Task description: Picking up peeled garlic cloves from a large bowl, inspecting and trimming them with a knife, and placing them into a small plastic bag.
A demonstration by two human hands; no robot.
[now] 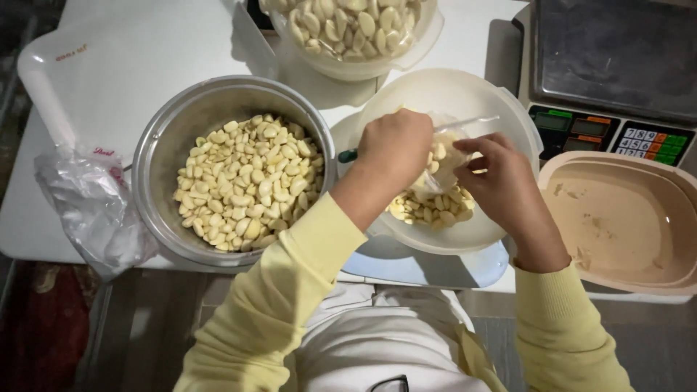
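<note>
Garlic cloves (434,209) lying heaped in white bowl (450,98) directly beneath both hands. Steel pot (163,145) of peeled cloves sitting just beside left hand (394,149). Left hand closing around green-handled tool (347,154); right hand (502,178) pinching open clear plastic bag (444,156) between the two hands.

metal pot (163,145) left | white bowl (501,109) centre | beige tub (624,218) right | scale (617,65) behind

1 head-worn camera looks steeply down, close over the table (181,51).
</note>
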